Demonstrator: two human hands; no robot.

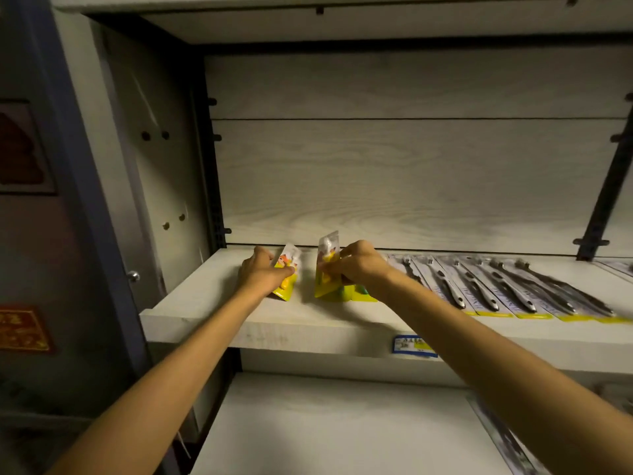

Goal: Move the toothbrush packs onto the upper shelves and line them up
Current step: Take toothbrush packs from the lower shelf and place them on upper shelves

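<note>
Head view, placed throughout against the upper shelf (212, 320), a pale wood-grain board across the middle; both arms reaching up onto its left part.

Left hand (260, 274) resting near the shelf's left end, fingers curled round a yellow toothbrush pack (287, 274); pack tilted, its lower end touching the board, its clear top leaning away toward the back panel (411, 173).

Right hand (356, 264) just to the right of that, apart from the left hand, pinching a second yellow pack (327, 269); held almost upright on the board, its top standing clear above the fingers; more yellow and green packaging (361, 293) lying flat under the wrist, touching the upright pack's base; count there impossible to tell.

Further right along the same shelf, a row of dark-handled toothbrush packs (513, 289) lying flat, side by side and overlapping, yellow lower edges near the shelf's front lip; far end blurred.

On the shelf's front face, below the right forearm, a blue price label (409, 344); print unreadable.

Below the upper shelf, a lower shelf (325, 423), with one flat pack (503, 437) at its right edge, partly hidden by the right arm.
</note>
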